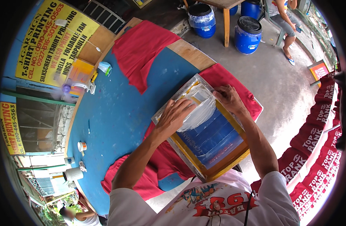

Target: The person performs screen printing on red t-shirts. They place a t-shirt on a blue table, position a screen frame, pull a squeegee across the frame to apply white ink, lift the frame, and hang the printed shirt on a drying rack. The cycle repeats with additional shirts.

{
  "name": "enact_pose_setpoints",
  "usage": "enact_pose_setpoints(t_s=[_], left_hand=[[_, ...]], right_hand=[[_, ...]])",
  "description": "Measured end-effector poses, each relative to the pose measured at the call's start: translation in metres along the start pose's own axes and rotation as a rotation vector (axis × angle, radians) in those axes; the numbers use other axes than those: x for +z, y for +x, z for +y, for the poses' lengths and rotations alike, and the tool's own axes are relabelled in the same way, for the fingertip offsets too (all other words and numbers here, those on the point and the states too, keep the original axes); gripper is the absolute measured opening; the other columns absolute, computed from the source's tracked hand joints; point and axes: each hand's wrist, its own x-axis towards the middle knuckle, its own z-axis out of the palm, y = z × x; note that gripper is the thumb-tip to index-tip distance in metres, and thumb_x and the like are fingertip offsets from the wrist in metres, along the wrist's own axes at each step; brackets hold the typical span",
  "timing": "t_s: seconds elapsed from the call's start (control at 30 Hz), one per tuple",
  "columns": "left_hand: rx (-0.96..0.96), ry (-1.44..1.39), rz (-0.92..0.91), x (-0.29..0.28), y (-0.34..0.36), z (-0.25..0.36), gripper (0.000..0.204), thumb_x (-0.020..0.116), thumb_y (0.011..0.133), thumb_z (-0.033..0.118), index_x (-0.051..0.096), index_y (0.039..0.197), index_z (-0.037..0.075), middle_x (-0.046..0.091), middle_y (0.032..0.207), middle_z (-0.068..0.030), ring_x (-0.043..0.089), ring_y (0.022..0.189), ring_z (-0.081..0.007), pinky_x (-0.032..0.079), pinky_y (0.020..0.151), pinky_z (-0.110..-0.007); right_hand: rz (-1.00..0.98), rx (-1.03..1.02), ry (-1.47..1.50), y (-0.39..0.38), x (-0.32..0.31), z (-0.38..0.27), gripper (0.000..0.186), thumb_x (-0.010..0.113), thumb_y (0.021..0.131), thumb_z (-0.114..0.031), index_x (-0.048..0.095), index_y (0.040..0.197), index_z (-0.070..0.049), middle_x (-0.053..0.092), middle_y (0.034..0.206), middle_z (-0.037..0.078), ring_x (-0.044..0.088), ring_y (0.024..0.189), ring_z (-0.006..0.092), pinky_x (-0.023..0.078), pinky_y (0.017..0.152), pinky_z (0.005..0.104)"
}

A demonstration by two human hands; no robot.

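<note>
Flat blue table is filling nine o'clock. Both hands, grip unclear, are seemingly spreading white ink, next needing even pressure.

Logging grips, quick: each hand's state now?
Left hand: fingers bent over the screen frame; grip can't be told.
Right hand: fingers bent at the frame's edge; grip can't be told.

Screen frame: yellow edging. Mesh: blue. Paste on it: white, streaked. Far cloth, near cloth: plain deep red. Tabletop: blue, pale specks. Hanging fabric, right: dark red, white lettering. Signboard, far left: yellow, black and red lettering. Two drums, far right: blue, black lids. Floor: grey. Shirt: white, multicoloured print.
</note>
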Motion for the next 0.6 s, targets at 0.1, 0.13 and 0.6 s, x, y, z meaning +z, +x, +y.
enact_pose_setpoints(t_s=[0.1,0.13,0.6], left_hand=[[-0.074,-0.040,-0.050,-0.013,-0.041,0.004,0.057,0.066,0.083,-0.009,0.067,0.137,0.008,0.063,0.138,-0.0078,0.056,0.136,-0.0236,0.043,0.103,-0.044],[-0.100,-0.042,-0.063,-0.018,-0.056,0.006,0.060,0.066,0.081,-0.011,0.067,0.138,0.009,0.064,0.138,-0.0082,0.056,0.137,-0.0241,0.043,0.103,-0.044],[-0.098,-0.089,-0.020,-0.017,-0.004,0.010,0.063,0.064,0.080,-0.015,0.067,0.138,0.007,0.064,0.143,-0.0089,0.055,0.140,-0.0240,0.041,0.108,-0.045]], right_hand=[[-0.010,0.018,0.001,0.000,-0.001,-0.002,0.034,0.073,0.101,-0.040,0.081,0.114,-0.009,0.072,0.087,0.013,0.062,0.095,0.0307,0.046,0.097,0.0452],[-0.018,0.022,-0.002,0.000,-0.001,-0.002,0.034,0.073,0.101,-0.039,0.081,0.114,-0.009,0.072,0.087,0.013,0.062,0.095,0.0304,0.046,0.097,0.0451],[-0.030,0.019,0.000,-0.001,-0.001,0.001,0.035,0.072,0.103,-0.038,0.079,0.120,-0.008,0.072,0.096,0.016,0.060,0.098,0.0323,0.048,0.096,0.0469]])
